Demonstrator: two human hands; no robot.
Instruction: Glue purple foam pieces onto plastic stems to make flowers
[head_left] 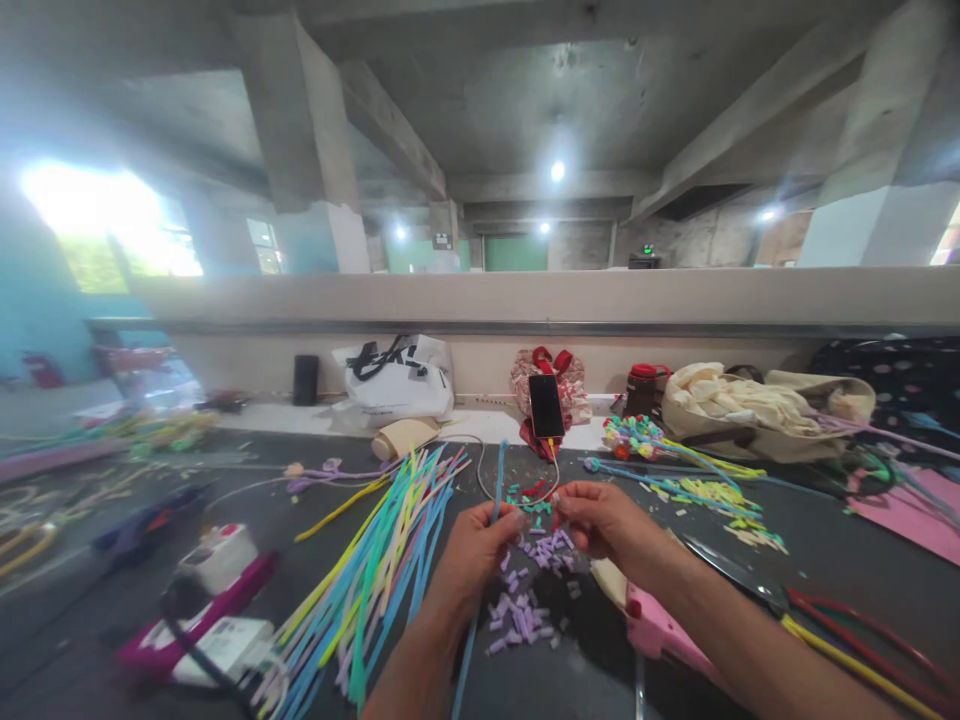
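Observation:
My left hand (478,540) is closed in a pinch around a long blue pipe cleaner (501,470), which stands up above the fingers and trails down below the hand. To its right my right hand (604,515) pinches with thumb and forefinger; what sits between those fingertips is too small to make out. Beneath both hands lie many short cut purple pieces (519,618), with a few teal pieces (538,507) and red bits (534,489) behind them. Under my right forearm is a pink glue gun (667,632), partly hidden.
Left of my hands lies a bundle of long coloured pipe cleaners (390,570). A phone (545,405) with a cable leans at the back. Large scissors (739,575) lie at right, near yellow-green cut pieces (720,495). A power strip with plugs (225,640) is at front left.

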